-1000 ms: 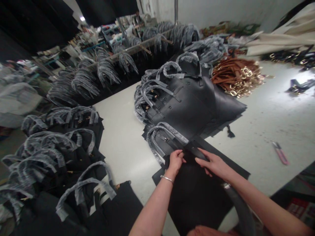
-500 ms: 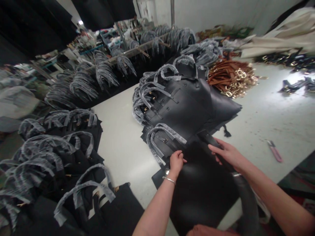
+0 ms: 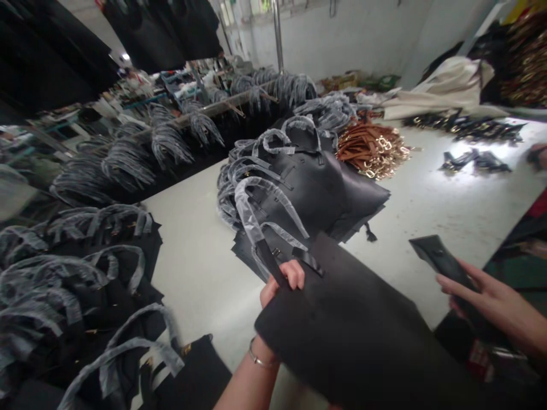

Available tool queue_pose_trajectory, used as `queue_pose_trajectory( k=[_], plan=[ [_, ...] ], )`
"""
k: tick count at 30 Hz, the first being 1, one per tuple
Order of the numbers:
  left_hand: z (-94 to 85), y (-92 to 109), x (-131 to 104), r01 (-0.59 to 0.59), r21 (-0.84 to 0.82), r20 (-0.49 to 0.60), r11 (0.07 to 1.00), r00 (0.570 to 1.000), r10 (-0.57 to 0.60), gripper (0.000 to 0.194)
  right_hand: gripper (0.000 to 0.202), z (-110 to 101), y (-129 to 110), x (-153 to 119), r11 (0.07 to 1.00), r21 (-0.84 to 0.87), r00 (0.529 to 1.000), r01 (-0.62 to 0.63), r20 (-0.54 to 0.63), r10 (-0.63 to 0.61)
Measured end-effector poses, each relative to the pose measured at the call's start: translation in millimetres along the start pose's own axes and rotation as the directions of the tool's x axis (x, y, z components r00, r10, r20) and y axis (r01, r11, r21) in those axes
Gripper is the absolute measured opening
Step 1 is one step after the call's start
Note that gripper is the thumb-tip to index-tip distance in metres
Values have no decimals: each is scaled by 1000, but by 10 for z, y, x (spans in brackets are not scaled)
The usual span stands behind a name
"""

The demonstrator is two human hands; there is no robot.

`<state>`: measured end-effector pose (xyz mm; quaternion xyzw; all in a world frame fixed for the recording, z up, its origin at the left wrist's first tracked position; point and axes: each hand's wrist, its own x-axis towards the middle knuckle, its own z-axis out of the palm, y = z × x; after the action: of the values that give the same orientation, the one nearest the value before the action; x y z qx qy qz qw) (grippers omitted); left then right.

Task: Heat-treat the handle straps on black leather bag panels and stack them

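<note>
My left hand (image 3: 285, 280) is closed on the top edge of a black handbag (image 3: 359, 319), at the base of its handle. The handles (image 3: 268, 199) stand up in clear plastic wrap. The bag's broad, plain side is tilted towards me. At the right, my right hand (image 3: 487, 293) grips a long black piece (image 3: 433, 253) with a flat, squared end, held apart from the bag. Its lower part is dark and blurred, so I cannot tell its kind. Behind the held bag lies a pile of black handbags (image 3: 329, 182) with wrapped handles.
More black bags (image 3: 141, 239) with wrapped handles are stacked at the left. Brown straps with gold buckles (image 3: 371, 148) lie beyond the bag pile. Black straps (image 3: 474, 162) and pale cloth (image 3: 444, 91) rest on the white table (image 3: 192, 199). Wrapped handles hang on a rail (image 3: 188, 117) behind.
My left hand has lifted and tilted the handbag, raising its handles. My right hand has moved right, away from the bag, with the long black piece. The view has shifted right.
</note>
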<state>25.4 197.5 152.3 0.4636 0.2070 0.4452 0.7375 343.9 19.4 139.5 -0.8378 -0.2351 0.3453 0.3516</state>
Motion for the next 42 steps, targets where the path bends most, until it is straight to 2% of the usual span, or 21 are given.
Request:
queue_pose_trajectory(
  k=[1, 2, 3, 4, 6, 8, 10, 11, 12, 13, 14, 15, 16, 17, 19, 20, 25, 30, 35, 39, 42],
  plan=[
    [-111, -78, -10, 26, 48, 16, 999, 1000, -27, 36, 72, -3, -30, -49, 999, 18, 999, -44, -8, 44],
    [-248, -172, -17, 83, 102, -26, 991, 996, -81, 37, 73, 3, -62, -96, 995, 51, 996, -89, -15, 90],
    [-400, -267, -21, 166, 156, -121, 974, 982, -148, 35, 76, 16, -91, -140, 989, 76, 992, -123, -15, 125],
    [-558, -353, -27, 260, 200, -250, 945, 946, -207, 30, 78, 39, -112, -175, 989, 78, 992, -127, -13, 129],
    [-845, -466, -55, 392, 245, -495, 887, 837, -233, 20, 82, 119, -122, -223, 990, 57, 992, -127, 29, 125],
    [-1029, -500, -137, 406, 269, -647, 873, 748, -148, 11, 83, 260, -94, -243, 994, 21, 988, -107, 114, 104],
    [-1052, -516, -297, 346, 438, -690, 830, 721, 64, 11, 82, 471, -47, -248, 998, -23, 971, -61, 229, 65],
    [-1002, -542, -404, 308, 570, -639, 762, 749, 175, 12, 81, 598, -23, -248, 998, -44, 955, -37, 291, 49],
    [-918, -589, -524, 255, 704, -527, 663, 814, 246, 12, 80, 732, -2, -246, 998, -61, 934, -16, 356, 37],
    [-813, -661, -651, 179, 821, -366, 543, 894, 259, 13, 80, 866, 17, -243, 997, -78, 907, -1, 421, 34],
    [-699, -754, -779, 96, 892, -196, 441, 962, 188, 17, 78, 994, 34, -239, 995, -98, 882, 7, 470, 40],
    [-590, -864, -900, 24, 934, -61, 357, 994, 93, 21, 77, 1108, 47, -233, 992, -123, 862, 14, 504, 50],
    [-499, -982, -1011, -26, 963, 25, 268, 1000, 6, 25, 75, 1203, 56, -226, 988, -151, 850, 18, 524, 65],
    [-433, -1099, -1106, -54, 983, 64, 176, 997, -52, 31, 73, 1278, 61, -217, 985, -174, 843, 17, 532, 79],
    [-383, -1298, -1241, -97, 995, 99, 24, 989, -110, 40, 71, 1367, 51, -193, 982, -188, 834, -11, 540, 113],
    [-392, -1370, -1283, -115, 993, 112, -21, 986, -120, 42, 70, 1391, 34, -178, 984, -174, 827, -38, 547, 129],
    [-495, -1473, -1327, -176, 981, 165, -80, 978, -128, 43, 66, 1469, -117, -89, 989, -60, 789, -133, 598, 142],
    [-460, -1458, -1313, -159, 984, 152, -78, 984, -93, 43, 71, 1451, -25, -70, 991, -131, 796, -29, 597, 102],
    [-460, -1462, -1307, -186, 979, 179, -78, 979, -94, 42, 74, 1425, 101, -117, 985, -175, 781, -5, 615, 113],
    [-470, -1466, -1311, -216, 969, 204, -116, 973, -105, 44, 71, 1636, -76, -122, 979, -180, 799, 94, 600, 34],
    [-466, -1468, -1323, -224, 964, 209, -147, 972, -109, 45, 69, 1752, -231, -151, 960, -191, 850, 203, 522, -76]
  ],
)
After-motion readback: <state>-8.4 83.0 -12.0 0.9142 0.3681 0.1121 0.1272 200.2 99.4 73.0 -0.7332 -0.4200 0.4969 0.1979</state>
